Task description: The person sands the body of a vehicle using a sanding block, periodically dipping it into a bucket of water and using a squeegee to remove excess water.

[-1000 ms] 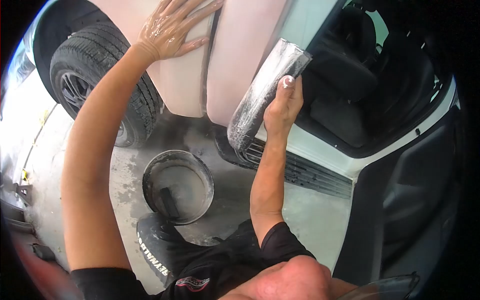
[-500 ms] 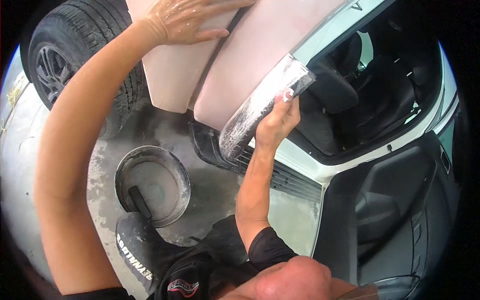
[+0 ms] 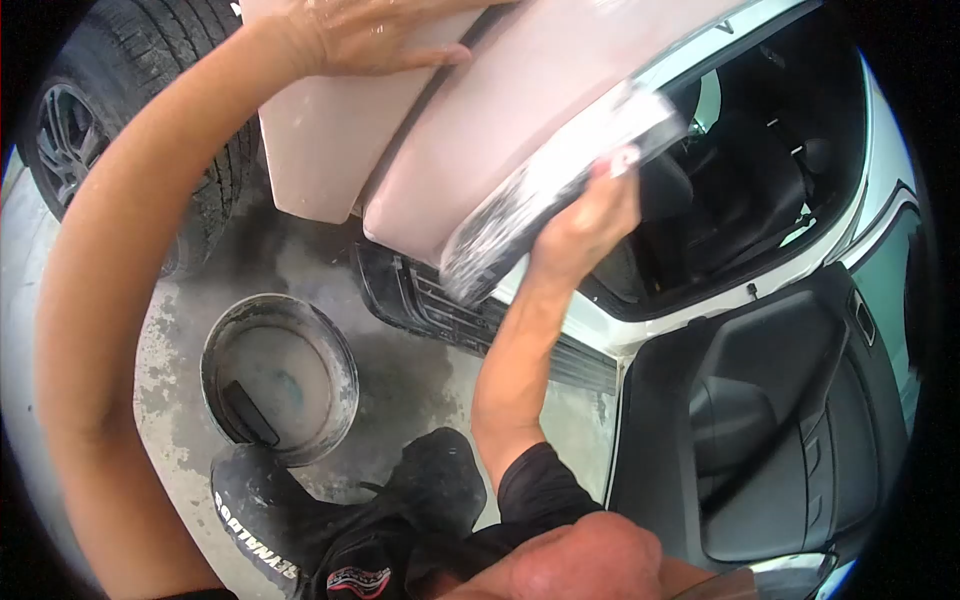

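Observation:
My right hand (image 3: 585,225) grips a long sanding block (image 3: 545,195) coated in grey-white dust and holds it against the lower edge of a pale pink car panel (image 3: 520,110). The block looks blurred. My wet left hand (image 3: 375,35) lies flat, fingers spread, on the neighbouring pink panel (image 3: 320,130) near the seam between the two. Both arms reach up from the bottom of the view.
A round bucket (image 3: 345,375) with cloudy water and a dark block inside stands on the wet concrete floor. A tyre (image 3: 130,100) is at upper left. The open car door (image 3: 760,420) is at right, a ribbed running board (image 3: 470,320) below the panel, and my black boot (image 3: 260,520) is beside the bucket.
My right hand and the sanding block have slid up and to the right along the panel edge. The view has shifted, so the bucket and tyre now sit further left.

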{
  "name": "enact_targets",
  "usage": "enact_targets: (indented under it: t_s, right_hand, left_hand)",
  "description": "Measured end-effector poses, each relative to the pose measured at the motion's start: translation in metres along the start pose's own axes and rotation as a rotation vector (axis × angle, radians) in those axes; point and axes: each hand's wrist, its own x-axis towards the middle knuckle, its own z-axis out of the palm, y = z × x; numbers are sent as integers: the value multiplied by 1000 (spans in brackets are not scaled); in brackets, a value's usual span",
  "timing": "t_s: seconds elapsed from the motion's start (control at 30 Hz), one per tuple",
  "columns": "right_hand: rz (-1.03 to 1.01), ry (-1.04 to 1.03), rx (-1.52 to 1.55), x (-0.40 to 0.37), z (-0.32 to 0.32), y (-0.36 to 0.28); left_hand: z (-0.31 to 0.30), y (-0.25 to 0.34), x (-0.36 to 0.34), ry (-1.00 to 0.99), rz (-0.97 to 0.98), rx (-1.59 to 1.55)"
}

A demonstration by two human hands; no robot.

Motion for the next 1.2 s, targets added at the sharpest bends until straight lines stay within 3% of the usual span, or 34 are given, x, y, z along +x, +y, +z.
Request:
enact_targets:
  t_s: [0.07, 0.17, 0.23, 0.3, 0.33, 0.37, 0.43, 0.57, 0.63, 0.67, 0.7, 0.8, 0.87, 0.97, 1.1, 1.2]
  right_hand:
    - [1, -32, 27, 8, -6, 12]
    - [-232, -31, -79, -21, -8, 33]
    - [-240, -10, -117, -24, -2, 24]
    - [-369, -49, -241, 8, -9, 24]
    - [-86, -18, 0, 15, -4, 7]
    - [57, -24, 119, 12, -5, 6]
    - [-151, -61, -168, -5, -13, 22]
    - [-83, 45, 16, -42, 4, 34]
    - [-249, -33, -113, -14, -2, 24]
    - [-143, -108, -141, -1, -10, 17]
    - [84, 6, -39, -3, -2, 5]
    - [-93, -90, -96, -33, -12, 29]
    - [-48, -118, -71, -76, -14, 45]
    - [-231, -62, -155, -51, -3, 29]
    - [102, -11, 167, -18, -18, -2]
    - [75, -31, -30, -36, -19, 16]
  left_hand:
    - [5, 3, -3, -9, -3, 2]
    - [2, 2, 1, 0, -1, -17]
    - [3, 0, 1, 38, 25, -62]
    - [5, -2, 1, 65, 21, -51]
    - [6, 0, 1, 74, 19, -46]
    - [7, 1, 0, 81, 16, -39]
    - [7, 1, 1, 61, 1, -10]
    - [3, -1, 2, 69, 14, -57]
    - [8, -4, 3, 89, 20, -56]
    - [10, -3, 2, 91, 17, -36]
    - [13, -1, -1, 90, 13, -15]
    - [8, 0, -2, 70, 16, -3]
    - [7, 0, -1, 77, 12, -46]
    - [3, -2, 2, 78, 33, -29]
    - [1, -5, 0, 75, 16, -49]
    - [-3, -5, 2, 71, 17, -31]
